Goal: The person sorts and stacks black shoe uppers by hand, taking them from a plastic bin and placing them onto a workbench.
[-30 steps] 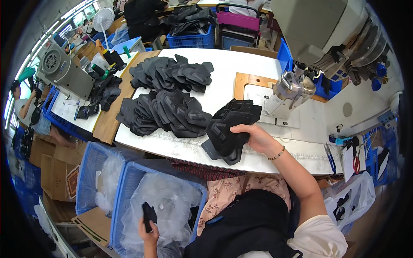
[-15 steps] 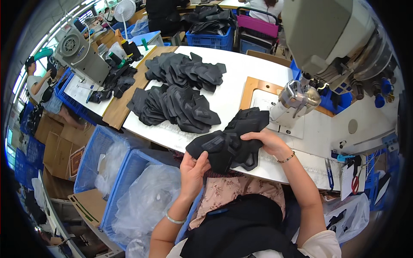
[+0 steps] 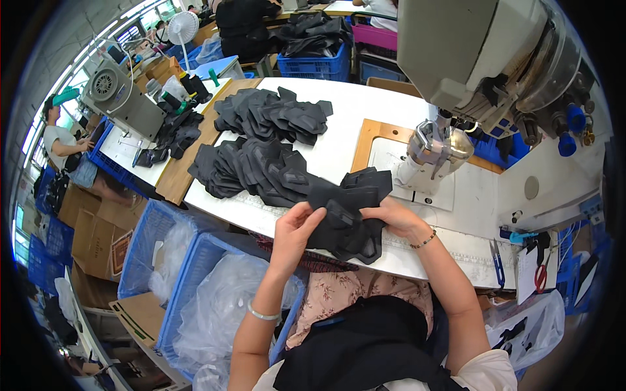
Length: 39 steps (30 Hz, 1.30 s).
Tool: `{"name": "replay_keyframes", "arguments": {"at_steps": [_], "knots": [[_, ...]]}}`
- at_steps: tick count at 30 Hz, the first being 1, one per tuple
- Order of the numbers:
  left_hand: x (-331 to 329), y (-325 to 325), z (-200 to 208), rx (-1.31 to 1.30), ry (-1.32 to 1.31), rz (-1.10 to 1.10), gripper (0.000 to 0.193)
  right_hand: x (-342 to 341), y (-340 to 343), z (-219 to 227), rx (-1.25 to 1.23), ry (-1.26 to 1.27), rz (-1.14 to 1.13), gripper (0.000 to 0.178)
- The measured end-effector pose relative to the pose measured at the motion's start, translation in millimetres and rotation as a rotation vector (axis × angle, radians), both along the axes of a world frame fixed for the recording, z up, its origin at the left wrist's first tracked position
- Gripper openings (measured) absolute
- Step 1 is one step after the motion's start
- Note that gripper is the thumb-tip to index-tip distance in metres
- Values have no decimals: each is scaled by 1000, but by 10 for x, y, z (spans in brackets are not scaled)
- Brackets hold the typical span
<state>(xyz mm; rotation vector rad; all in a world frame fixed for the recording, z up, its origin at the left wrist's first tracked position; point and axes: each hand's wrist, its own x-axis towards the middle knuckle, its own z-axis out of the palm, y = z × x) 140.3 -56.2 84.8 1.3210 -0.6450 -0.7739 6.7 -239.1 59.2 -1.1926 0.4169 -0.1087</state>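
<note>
Your left hand [image 3: 293, 231] pinches the left edge of the stack of black pieces [image 3: 355, 242] between thumb and forefinger, while your right hand [image 3: 399, 219] clasps its right side, thumb on top, seemingly keeping the layers together over the white table's [image 3: 355, 107] near edge. Beyond, two overlapping heaps [image 3: 241, 171] probably sit left for easy reach; your right fingers underneath are hidden, and whether stack and nearer heap touch is unclear.

White fan [image 3: 183, 27], red-handled scissors [image 3: 540, 277]
</note>
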Motion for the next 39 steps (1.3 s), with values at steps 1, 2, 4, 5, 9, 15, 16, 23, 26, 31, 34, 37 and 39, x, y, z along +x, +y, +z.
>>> {"name": "replay_keyframes", "arguments": {"at_steps": [1,2,4,5,9,15,16,23,26,31,34,37,39], "knots": [[-11,-66,43,117,-133,-54,12,16,4,-25,-31,-41,19,45],[32,-170,-156,80,-415,-11,16,30,7,-54,-62,-82,36,45],[-22,-283,-273,77,-627,45,19,24,14,-124,-118,-60,22,46],[-54,-307,-314,73,-834,107,22,19,20,-145,-175,-33,12,47],[-162,-386,-328,108,-939,187,24,-23,-11,-151,-278,-4,-37,47],[-177,-424,-553,123,-911,205,22,-240,129,3,-927,216,-227,43],[-191,-425,-555,115,-912,215,23,-301,195,18,-991,177,-375,42],[-263,-402,-616,62,-1035,287,25,-411,520,196,-1459,188,-597,34],[-296,-427,-624,40,-1067,313,25,-358,497,36,-1236,166,-453,29],[-209,-310,-582,-39,-614,252,21,-354,392,5,-410,-125,-584,16],[-139,-232,-609,-75,-547,300,24,-471,299,107,-128,-197,-661,13],[-110,-111,-609,-50,-495,320,24,-637,297,154,-55,-191,-708,11],[-121,-31,-626,-33,-545,308,21,-760,388,128,-44,-159,-702,10]]}}
